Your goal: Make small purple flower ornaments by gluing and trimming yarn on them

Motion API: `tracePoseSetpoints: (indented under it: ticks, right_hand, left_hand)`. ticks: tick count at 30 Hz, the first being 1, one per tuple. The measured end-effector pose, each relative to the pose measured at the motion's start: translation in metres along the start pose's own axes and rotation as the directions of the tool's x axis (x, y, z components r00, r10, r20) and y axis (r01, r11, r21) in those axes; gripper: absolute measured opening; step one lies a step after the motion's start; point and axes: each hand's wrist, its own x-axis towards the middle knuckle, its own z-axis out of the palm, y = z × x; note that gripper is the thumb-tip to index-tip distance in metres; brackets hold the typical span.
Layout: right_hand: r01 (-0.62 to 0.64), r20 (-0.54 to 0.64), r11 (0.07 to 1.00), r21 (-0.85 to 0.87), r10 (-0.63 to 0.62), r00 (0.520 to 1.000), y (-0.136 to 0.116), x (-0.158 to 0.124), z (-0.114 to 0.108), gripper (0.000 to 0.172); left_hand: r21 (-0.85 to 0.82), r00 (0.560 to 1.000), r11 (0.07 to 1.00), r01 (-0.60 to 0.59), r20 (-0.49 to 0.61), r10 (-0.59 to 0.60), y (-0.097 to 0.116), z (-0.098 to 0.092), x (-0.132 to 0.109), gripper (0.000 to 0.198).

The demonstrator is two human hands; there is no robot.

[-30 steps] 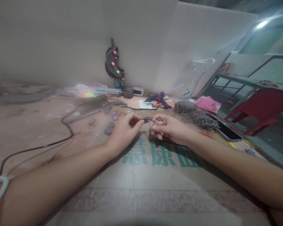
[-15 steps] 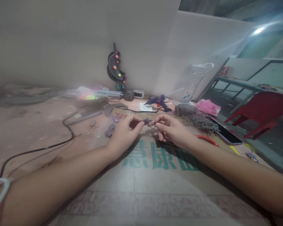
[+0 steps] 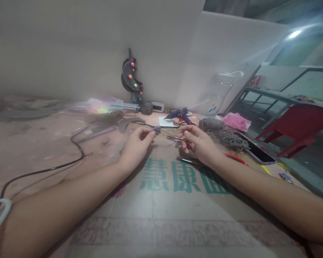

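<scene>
My left hand (image 3: 136,143) pinches a small purple piece (image 3: 157,130) between thumb and fingertips, held just above the cardboard sheet (image 3: 174,200). My right hand (image 3: 197,141) is a short way to its right, fingers curled around small scissors (image 3: 174,138) whose tips point left toward the purple piece. A thin dark stick (image 3: 190,161) lies on the cardboard under my right wrist. Red-handled pliers (image 3: 235,159) lie just right of that wrist.
A blue glue gun (image 3: 179,115) rests on white paper behind my hands, with a black cable (image 3: 70,143) running left. Grey yarn (image 3: 222,132), a phone (image 3: 255,152) and pink cloth (image 3: 237,120) lie to the right. A dark crescent ornament (image 3: 130,77) leans on the wall. A red chair (image 3: 298,123) stands far right.
My hands were touching around the purple piece; now they have drawn apart. The left hand keeps the piece and has lifted slightly, and the right hand has pulled back to the right with the scissors.
</scene>
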Motion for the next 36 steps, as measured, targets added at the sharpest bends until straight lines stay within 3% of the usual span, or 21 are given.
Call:
tracePoseSetpoints:
  ticks: [5, 12, 21, 25, 28, 33, 36]
  right_hand:
    - [0.015, -0.037, 0.996, -0.092, -0.019, 0.999, -0.001, -0.002, 0.001, 0.035]
    - [-0.008, 0.068, 0.998, -0.06, 0.012, 0.998, 0.001, 0.001, -0.002, 0.036]
    - [-0.025, 0.117, 0.997, -0.068, 0.032, 0.993, -0.001, -0.003, -0.003, 0.038]
    - [0.075, 0.065, 0.969, -0.236, -0.062, 0.996, 0.0, -0.004, 0.0, 0.045]
    - [0.12, 0.045, 0.96, -0.253, -0.112, 0.993, -0.001, -0.005, 0.003, 0.03]
    - [-0.028, 0.221, 0.984, -0.173, 0.066, 0.973, 0.0, -0.007, 0.008, 0.047]
    - [-0.026, 0.268, 0.977, -0.213, 0.084, 0.96, 0.0, -0.009, 0.008, 0.047]
  left_hand:
    - [-0.017, 1.0, 1.0, 0.004, 0.007, -0.004, -0.001, 0.0, 0.0, 0.03]
    - [0.051, 0.996, 0.997, -0.054, 0.067, 0.051, 0.008, 0.003, -0.008, 0.023]
    - [0.084, 0.984, 0.988, -0.129, 0.131, 0.117, 0.007, 0.005, -0.012, 0.02]
    - [0.082, 0.981, 0.987, -0.137, 0.147, 0.124, 0.009, 0.006, -0.013, 0.019]
    - [0.101, 0.979, 0.984, -0.15, 0.154, 0.134, 0.011, 0.006, -0.014, 0.018]
    - [0.148, 0.977, 0.973, -0.179, 0.144, 0.158, 0.015, 0.006, -0.016, 0.016]
    - [0.159, 0.978, 0.971, -0.178, 0.136, 0.157, 0.015, 0.006, -0.017, 0.016]
